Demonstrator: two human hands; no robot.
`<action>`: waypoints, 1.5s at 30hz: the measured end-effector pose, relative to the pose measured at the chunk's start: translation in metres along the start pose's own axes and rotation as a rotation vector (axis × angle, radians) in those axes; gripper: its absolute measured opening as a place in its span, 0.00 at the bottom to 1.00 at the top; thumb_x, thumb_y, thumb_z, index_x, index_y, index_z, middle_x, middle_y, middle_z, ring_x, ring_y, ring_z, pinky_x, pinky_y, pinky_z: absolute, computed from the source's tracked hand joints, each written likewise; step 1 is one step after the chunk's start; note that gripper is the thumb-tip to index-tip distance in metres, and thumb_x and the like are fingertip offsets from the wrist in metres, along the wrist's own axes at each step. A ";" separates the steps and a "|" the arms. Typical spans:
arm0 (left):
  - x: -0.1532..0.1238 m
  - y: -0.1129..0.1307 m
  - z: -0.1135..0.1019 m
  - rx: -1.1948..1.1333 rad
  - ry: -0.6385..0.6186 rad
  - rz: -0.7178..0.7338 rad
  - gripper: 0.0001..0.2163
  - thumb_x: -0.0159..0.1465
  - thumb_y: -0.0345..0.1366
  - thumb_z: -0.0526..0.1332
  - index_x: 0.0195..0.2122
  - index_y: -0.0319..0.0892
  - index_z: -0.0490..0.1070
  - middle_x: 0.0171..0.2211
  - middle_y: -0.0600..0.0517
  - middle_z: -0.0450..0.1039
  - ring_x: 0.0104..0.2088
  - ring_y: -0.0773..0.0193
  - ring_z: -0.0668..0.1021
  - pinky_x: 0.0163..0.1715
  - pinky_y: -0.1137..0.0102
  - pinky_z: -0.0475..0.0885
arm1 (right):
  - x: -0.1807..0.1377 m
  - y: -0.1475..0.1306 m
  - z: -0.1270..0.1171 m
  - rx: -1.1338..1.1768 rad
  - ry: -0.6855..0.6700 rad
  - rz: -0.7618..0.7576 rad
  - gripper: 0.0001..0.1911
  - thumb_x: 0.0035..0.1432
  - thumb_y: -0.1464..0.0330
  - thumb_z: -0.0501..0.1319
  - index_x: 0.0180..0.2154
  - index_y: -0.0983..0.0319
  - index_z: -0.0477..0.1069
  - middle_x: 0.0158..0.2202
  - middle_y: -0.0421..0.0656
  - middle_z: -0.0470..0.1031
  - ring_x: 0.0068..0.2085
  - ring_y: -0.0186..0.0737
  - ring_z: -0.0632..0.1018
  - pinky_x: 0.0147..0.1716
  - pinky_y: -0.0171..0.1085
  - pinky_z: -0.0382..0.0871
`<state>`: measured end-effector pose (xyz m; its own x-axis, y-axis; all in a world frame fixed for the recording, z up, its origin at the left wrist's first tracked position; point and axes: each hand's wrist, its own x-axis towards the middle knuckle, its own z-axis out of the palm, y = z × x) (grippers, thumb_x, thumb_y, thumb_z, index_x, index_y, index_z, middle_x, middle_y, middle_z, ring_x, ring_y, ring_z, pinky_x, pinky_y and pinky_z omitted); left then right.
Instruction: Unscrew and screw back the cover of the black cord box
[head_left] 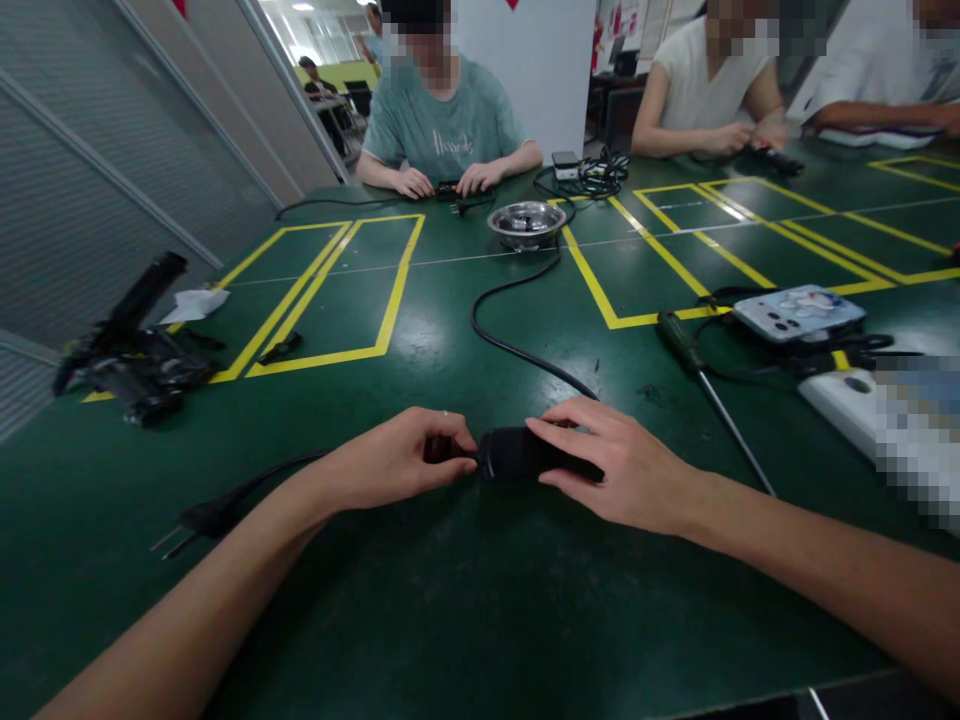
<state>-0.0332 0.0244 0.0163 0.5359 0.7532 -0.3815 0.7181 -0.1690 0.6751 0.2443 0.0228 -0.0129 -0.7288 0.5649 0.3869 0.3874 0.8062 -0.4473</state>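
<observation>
A black box-shaped power adapter [514, 453] lies on the green table in front of me. My right hand [600, 455] grips its right part, the thumb on the near side and the fingers over the far side. At the adapter's left end, my left hand [420, 455] is closed in a pinch on the black power cord. Whether the cord's end is fully seated in the adapter cannot be made out. The cord passes behind my left wrist to a plug [202, 518] with bare metal pins. Beyond my right hand, a black cable [517, 352] runs across the table.
A screwdriver [720, 400] lies to the right, near a phone [799, 312] and a white object [847, 400]. Black parts [142, 360] are piled at left. A metal bowl [526, 226] stands farther back. Yellow tape [322, 362] marks the table; co-workers [450, 120] sit opposite.
</observation>
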 end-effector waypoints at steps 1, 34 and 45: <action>0.000 -0.001 0.000 0.002 0.005 0.005 0.11 0.65 0.45 0.58 0.37 0.43 0.72 0.29 0.56 0.69 0.28 0.67 0.71 0.27 0.73 0.64 | 0.001 0.000 0.001 -0.010 -0.002 0.008 0.24 0.62 0.65 0.59 0.58 0.64 0.66 0.50 0.51 0.71 0.49 0.47 0.73 0.47 0.51 0.72; 0.006 0.016 0.034 0.782 0.375 0.404 0.22 0.70 0.41 0.51 0.63 0.38 0.57 0.55 0.41 0.68 0.49 0.54 0.74 0.48 0.58 0.71 | 0.008 0.005 -0.001 -0.314 -0.147 -0.078 0.23 0.66 0.64 0.53 0.57 0.72 0.65 0.53 0.54 0.73 0.50 0.50 0.73 0.49 0.50 0.70; 0.000 0.017 0.032 0.758 0.324 0.440 0.26 0.67 0.50 0.55 0.61 0.41 0.59 0.58 0.41 0.64 0.53 0.51 0.72 0.52 0.54 0.70 | 0.010 0.038 -0.062 -0.654 0.192 0.455 0.22 0.65 0.58 0.52 0.49 0.67 0.72 0.47 0.54 0.76 0.48 0.53 0.75 0.43 0.49 0.70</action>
<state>-0.0072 0.0011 0.0076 0.7605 0.6441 0.0826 0.6390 -0.7649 0.0807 0.2869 0.0700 0.0234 -0.3348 0.8337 0.4390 0.9159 0.3975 -0.0562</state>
